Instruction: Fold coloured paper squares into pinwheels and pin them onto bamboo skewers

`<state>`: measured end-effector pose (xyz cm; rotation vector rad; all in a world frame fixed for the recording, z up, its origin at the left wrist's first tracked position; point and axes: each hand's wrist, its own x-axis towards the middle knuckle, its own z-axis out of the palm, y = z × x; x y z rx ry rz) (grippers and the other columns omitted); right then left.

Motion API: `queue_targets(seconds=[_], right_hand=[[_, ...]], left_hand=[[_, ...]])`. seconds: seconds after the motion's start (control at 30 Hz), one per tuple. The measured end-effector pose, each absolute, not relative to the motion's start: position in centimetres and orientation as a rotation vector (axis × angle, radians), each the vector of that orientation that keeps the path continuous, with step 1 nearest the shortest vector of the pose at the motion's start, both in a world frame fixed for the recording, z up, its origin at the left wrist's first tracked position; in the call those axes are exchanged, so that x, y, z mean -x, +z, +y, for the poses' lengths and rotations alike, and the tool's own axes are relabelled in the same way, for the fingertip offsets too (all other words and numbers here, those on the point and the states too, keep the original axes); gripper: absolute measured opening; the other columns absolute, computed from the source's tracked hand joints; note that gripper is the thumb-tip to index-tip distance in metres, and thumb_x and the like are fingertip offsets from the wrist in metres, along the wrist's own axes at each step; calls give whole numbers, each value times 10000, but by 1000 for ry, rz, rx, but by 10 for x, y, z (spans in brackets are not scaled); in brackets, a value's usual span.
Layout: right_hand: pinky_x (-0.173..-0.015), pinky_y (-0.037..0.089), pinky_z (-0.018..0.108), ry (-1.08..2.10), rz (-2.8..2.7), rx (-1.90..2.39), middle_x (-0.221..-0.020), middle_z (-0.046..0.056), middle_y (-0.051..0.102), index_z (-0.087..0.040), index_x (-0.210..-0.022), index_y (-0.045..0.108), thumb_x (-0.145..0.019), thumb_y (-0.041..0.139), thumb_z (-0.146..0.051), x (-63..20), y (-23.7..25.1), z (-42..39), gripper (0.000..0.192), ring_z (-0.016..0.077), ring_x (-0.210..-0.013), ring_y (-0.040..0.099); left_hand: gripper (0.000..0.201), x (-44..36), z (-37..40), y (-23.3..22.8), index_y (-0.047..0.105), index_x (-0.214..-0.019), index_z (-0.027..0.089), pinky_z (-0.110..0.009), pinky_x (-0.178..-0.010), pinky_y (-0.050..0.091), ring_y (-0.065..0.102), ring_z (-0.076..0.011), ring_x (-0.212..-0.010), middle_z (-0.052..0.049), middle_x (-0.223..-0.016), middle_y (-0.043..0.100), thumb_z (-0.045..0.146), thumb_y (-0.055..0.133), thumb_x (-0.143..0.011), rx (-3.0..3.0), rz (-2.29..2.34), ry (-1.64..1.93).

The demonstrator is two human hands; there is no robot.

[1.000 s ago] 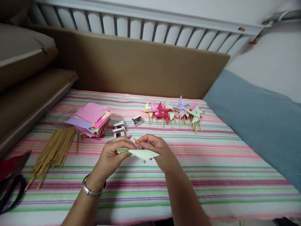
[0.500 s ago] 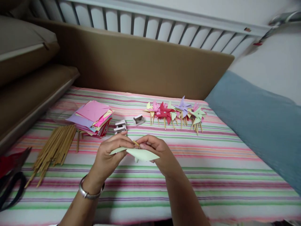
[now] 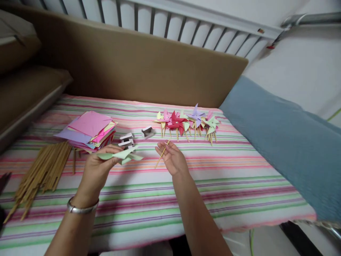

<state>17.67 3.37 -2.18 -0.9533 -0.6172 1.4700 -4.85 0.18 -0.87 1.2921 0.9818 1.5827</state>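
Observation:
Pale green paper folded into a pinwheel (image 3: pixel 124 155) is pinched in my left hand (image 3: pixel 97 170), its blades pointing right. My right hand (image 3: pixel 174 160) has turned palm up and holds a thin wooden stick (image 3: pixel 161 156) slanting across its fingers. Stick and pinwheel are apart. Just beyond my left hand stand small white open boxes (image 3: pixel 126 139), with another small box (image 3: pixel 147 132) to their right. What the boxes hold is too small to tell.
A stack of coloured paper squares (image 3: pixel 89 125) and a pile of wooden sticks (image 3: pixel 44 170) lie to the left. Several finished pinwheels, a red one (image 3: pixel 177 122) among them, lie at the back right. A brown board (image 3: pixel 138 67) closes off the back of the striped cloth (image 3: pixel 149 209).
My hands have moved apart: the left took the green pinwheel leftward, the right came away with the stick and turned palm up. The view has swung to the right.

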Motion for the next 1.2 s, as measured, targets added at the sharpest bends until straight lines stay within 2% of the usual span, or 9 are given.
queue_targets(seconds=[0.13,0.27,0.37,0.53,0.6,0.67,0.8,1.03,1.2], right_hand=[[-867,459,457,1261,-958,1449,-859,64,674,-198,-835,537,-687,622,-178,-180,-40,35,172,236,-924,633],[-1038,291,440,984,-1412,1592,-1122,71,611,-219,-937,642,-663,544,-26,-194,-32,29,348,240,-1169,473],[-1045,281,431,795,-2063,1582,-1268,74,542,-227,-915,700,-656,478,56,-196,-31,21,444,251,-1254,394],[-1055,241,458,773,-2240,1525,-1328,104,499,-185,-689,702,-698,608,-72,-188,-39,20,147,294,-1335,272],[-1001,321,430,840,-2100,1478,-1215,109,587,-181,-676,676,-725,608,-142,-185,-36,22,92,277,-1247,410],[-852,435,379,966,-1865,1455,-985,86,674,-184,-731,649,-766,562,-202,-181,-27,24,96,232,-1004,585],[-596,451,265,1235,-1476,1294,-702,-3,630,-195,-840,612,-774,531,-264,-171,-5,18,125,130,-627,575],[-488,381,207,1382,-1353,1119,-593,-36,555,-182,-790,641,-739,620,-299,-156,15,2,129,80,-507,478],[-551,414,225,1457,-1307,1069,-668,-7,639,-182,-764,655,-706,668,-305,-149,18,-2,137,113,-591,557]], left_hand=[[84,54,3,-8,699,-680,201,-311,-702,490,615,-174,-729,-4,-741,666,152,725,-617,-1174,961,1614],[101,55,4,-11,692,-686,183,-318,-686,495,626,-182,-703,-16,-704,679,156,738,-600,-1109,955,1558],[117,55,6,-14,687,-709,177,-300,-659,489,628,-170,-664,-15,-681,689,152,739,-608,-1079,951,1509],[121,55,5,-16,676,-719,175,-277,-622,471,600,-143,-600,-4,-683,683,173,742,-617,-1044,935,1478],[113,51,3,-14,678,-713,177,-259,-611,457,593,-138,-615,-1,-689,672,184,742,-621,-1084,920,1419],[80,45,0,-10,683,-696,175,-249,-612,444,589,-142,-648,-7,-689,659,202,733,-639,-1187,893,1286],[58,28,-5,-1,694,-688,161,-267,-669,437,592,-161,-705,-34,-705,652,219,700,-688,-1432,869,1041],[81,25,-8,4,723,-782,195,-303,-761,451,609,-188,-807,-65,-813,668,225,661,-741,-1637,815,1240],[107,27,-8,4,726,-825,226,-376,-928,400,624,-185,-820,-53,-837,684,213,663,-739,-1698,816,1377]])
